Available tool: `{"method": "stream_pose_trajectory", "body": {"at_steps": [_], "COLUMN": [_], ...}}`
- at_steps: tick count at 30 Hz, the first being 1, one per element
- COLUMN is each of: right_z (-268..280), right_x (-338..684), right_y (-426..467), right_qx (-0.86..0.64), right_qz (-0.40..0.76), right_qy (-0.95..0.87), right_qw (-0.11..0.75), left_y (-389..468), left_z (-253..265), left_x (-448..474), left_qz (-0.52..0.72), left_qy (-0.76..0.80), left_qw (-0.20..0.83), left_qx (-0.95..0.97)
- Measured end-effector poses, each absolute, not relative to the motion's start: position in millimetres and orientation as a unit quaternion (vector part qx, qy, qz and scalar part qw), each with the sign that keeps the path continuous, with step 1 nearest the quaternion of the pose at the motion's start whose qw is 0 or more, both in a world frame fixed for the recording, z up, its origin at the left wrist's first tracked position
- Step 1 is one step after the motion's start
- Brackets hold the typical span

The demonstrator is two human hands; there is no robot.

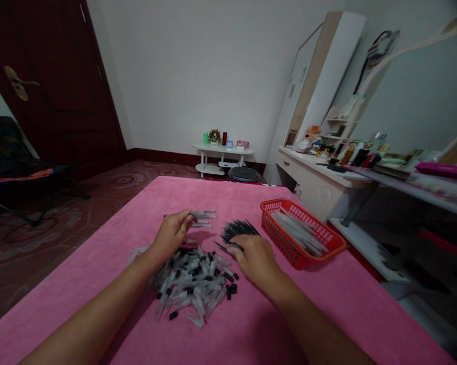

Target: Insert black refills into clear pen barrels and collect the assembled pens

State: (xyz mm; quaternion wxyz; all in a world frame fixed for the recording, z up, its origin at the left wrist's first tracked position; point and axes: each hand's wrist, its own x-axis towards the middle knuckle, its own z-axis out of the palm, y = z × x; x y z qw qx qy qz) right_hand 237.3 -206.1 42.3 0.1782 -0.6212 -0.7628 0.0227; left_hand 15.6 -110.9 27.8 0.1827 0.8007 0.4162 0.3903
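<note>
Your right hand (253, 254) is pinched shut on some dark sticks (223, 248); your left hand (175, 226) is half-curled at pale tubes (208, 216), can't tell if gripping any tbh.

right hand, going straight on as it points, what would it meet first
Probably the pile of thin dark pieces just beyond the right hand; depth is unclear, and they may be touching.

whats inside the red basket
The red plastic basket holds a pile of slim, pale rods; whatever lies beneath them is covered, so it can't be seen.
</note>
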Motion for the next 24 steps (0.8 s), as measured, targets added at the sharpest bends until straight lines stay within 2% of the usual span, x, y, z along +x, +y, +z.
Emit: {"method": "stream_pose_trajectory", "body": {"at_steps": [3, 6, 8, 11, 14, 18, 21, 24], "right_z": [34, 29, 28, 28, 27, 25, 20, 15], "right_x": [231, 227, 227, 227, 225, 218, 216, 217], "right_y": [-208, -211, -211, -206, -201, -199, -198, -197], "right_qx": [-0.617, -0.613, -0.609, -0.592, -0.556, -0.522, -0.523, -0.547], "right_qz": [0.071, 0.095, 0.108, 0.161, 0.282, 0.417, 0.435, 0.395], "right_qy": [-0.768, -0.77, -0.767, -0.743, -0.686, -0.611, -0.584, -0.582], "right_qw": [0.155, 0.149, 0.174, 0.268, 0.375, 0.424, 0.443, 0.454], "left_y": [-110, -113, -115, -117, -121, -129, -133, -134], "left_z": [30, 31, 30, 26, 23, 20, 18, 15], "left_x": [21, 28, 31, 35, 41, 50, 54, 55], "left_qz": [0.53, 0.589, 0.591, 0.574, 0.56, 0.539, 0.526, 0.524], "left_qy": [0.374, 0.316, 0.295, 0.268, 0.257, 0.266, 0.272, 0.272], "left_qw": [0.309, 0.442, 0.528, 0.62, 0.66, 0.676, 0.684, 0.683], "left_qx": [0.695, 0.598, 0.534, 0.463, 0.431, 0.425, 0.426, 0.431]}}
